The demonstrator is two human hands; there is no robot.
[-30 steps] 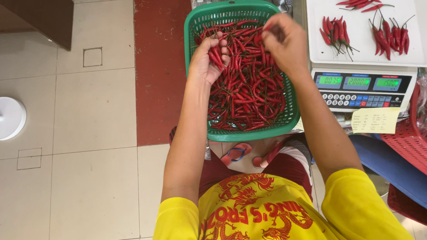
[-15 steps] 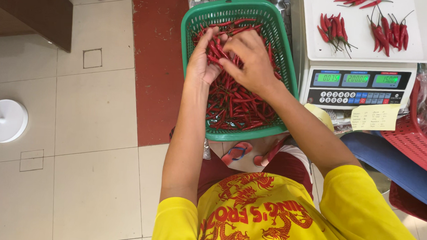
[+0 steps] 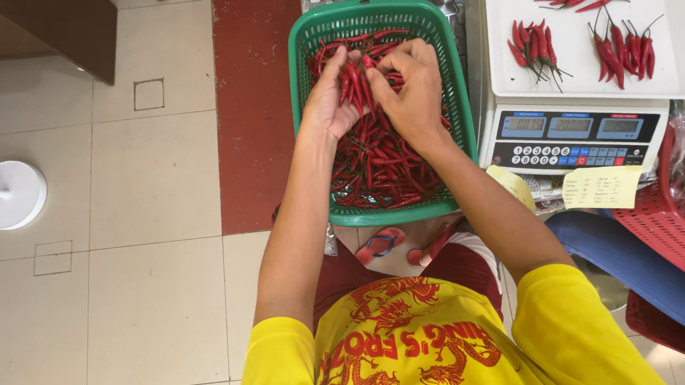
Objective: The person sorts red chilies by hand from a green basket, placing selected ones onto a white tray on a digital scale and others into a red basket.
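Note:
A green plastic basket full of red chili peppers sits in front of me. My left hand is inside it, holding a bunch of chilies against its palm. My right hand is beside it over the basket, its fingers pinched on chilies in that same bunch. More red chilies lie spread on the white tray of a digital scale to the right.
Red plastic baskets and a blue object sit at the right. A white round stand base is on the tiled floor at left, and dark wooden furniture at top left. My sandalled feet show below the basket.
My right hand has come left from the basket's right rim to meet the left hand. Both now hold a bunch of chilies together over the basket's upper middle.

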